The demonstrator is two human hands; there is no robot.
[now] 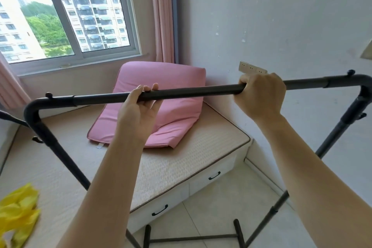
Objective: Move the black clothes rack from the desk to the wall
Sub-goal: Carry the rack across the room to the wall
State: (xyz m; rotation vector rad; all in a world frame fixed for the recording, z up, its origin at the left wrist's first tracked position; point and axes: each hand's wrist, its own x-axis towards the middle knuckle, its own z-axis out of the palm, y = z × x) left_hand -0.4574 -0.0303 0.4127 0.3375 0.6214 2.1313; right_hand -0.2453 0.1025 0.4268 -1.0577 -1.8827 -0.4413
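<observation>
My left hand point(138, 106) curls only loosely round the top bar of the black clothes rack point(191, 91); my right hand point(259, 94) clamps it firmly. The rack stands near the wall point(281, 26). I should tighten the left hand and lift level.

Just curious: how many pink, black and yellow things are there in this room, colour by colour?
Pink: 3 (cushion, left curtain, right curtain)
Black: 3 (clothes rack, far drawer handle, near drawer handle)
Yellow: 1 (cloth)
Total: 7
</observation>
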